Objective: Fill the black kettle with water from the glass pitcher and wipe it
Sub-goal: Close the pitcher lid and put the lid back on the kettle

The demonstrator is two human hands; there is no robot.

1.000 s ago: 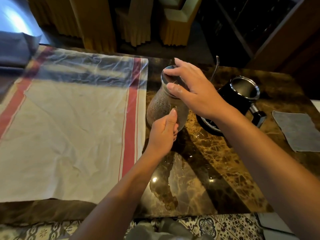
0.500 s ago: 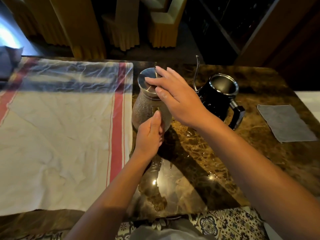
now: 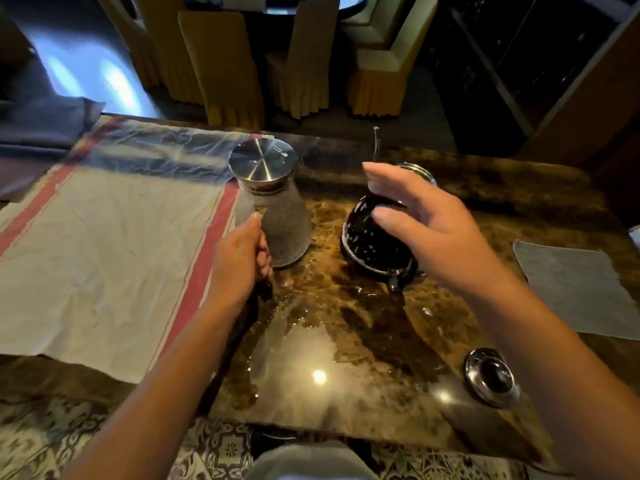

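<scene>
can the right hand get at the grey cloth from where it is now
Probably yes. The right hand is open and holds nothing, and the grey cloth lies flat off to its right with only bare tabletop between them.

Banquet dining room: skirted chairs (image 3: 304, 60), marble table (image 3: 346, 341)

Tabletop (image 3: 346, 341): polished brown marble, glossy, mirrors lights. Pitcher (image 3: 280, 226): frosted, textured glass; lid (image 3: 262, 163) brushed metal, satin sheen. Kettle (image 3: 370, 237): glossy black body, shiny metal rim. Kettle lid (image 3: 490, 375): polished metal. Striped cloth (image 3: 104, 244): matt woven fabric, creased. Grey cloth (image 3: 578, 285): matt, soft-looking.
</scene>
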